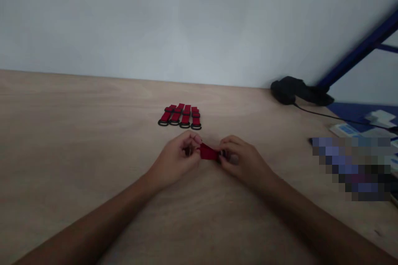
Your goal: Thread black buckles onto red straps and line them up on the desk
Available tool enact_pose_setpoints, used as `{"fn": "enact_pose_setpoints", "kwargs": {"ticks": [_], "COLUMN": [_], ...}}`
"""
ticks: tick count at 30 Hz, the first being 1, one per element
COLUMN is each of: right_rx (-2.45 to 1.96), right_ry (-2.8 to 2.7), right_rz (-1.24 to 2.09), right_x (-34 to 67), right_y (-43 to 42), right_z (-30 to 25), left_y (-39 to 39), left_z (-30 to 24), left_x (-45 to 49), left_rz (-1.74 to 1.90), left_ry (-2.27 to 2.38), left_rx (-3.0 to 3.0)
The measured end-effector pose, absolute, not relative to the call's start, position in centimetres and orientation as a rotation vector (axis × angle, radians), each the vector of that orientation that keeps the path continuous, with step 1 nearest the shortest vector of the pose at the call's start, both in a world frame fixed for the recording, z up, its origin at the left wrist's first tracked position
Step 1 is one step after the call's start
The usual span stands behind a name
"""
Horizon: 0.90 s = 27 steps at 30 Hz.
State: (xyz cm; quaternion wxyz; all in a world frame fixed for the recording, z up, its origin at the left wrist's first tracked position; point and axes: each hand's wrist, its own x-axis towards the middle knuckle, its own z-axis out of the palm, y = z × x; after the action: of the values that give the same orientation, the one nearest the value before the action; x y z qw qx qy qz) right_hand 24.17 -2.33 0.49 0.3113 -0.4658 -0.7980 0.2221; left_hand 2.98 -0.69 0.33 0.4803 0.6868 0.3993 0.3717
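A short red strap (209, 152) stretches between my two hands, low over the wooden table. My left hand (182, 153) pinches its left end between thumb and fingers. At the other end my right hand (239, 155) is closed on the strap, where a small dark piece shows partly between the fingertips; what it is I cannot make out. Just beyond the hands lies a row of several red straps (185, 116) with black sliders and black hooks, side by side, hooks toward me.
The wooden table (77, 132) runs back to a pale wall (139, 20). A black object with a cable (294, 90) lies at the back right. Papers or packets (345, 129) and a blurred-out patch (351, 167) occupy the right side, near a blue frame (357, 49).
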Motion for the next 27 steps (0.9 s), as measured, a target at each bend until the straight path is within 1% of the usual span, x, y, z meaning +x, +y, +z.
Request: {"fn": "enact_pose_setpoints", "kwargs": {"ticks": [6,11,15,18,22,27], "right_rx": [-1.107,-1.152,-1.181,-1.239,-1.354,-1.349], "right_ry": [-2.248,-2.308,-2.297,-2.272,-2.201,-2.178], "right_rz": [0.611,0.704,0.710,0.650,0.620,0.665], "right_x": [23.9,24.8,25.6,25.7,25.7,26.2], "right_y": [-2.5,-2.0,-1.6,-1.5,-1.3,-1.1], "right_z": [0.5,0.7,0.9,0.7,0.6,0.9], "left_y": [-0.7,0.1,1.1,1.5,1.6,1.8], "left_z": [-0.1,0.0,-0.4,-0.7,-0.5,0.0], "left_x": [3.1,2.3,1.6,1.4,1.3,1.3], "left_rz": [0.806,0.811,0.622,0.534,0.562,0.496], "left_ry": [0.886,0.967,0.889,0.913,0.955,0.997], "left_rx": [1.794,2.301,2.548,2.566,2.477,2.407]}}
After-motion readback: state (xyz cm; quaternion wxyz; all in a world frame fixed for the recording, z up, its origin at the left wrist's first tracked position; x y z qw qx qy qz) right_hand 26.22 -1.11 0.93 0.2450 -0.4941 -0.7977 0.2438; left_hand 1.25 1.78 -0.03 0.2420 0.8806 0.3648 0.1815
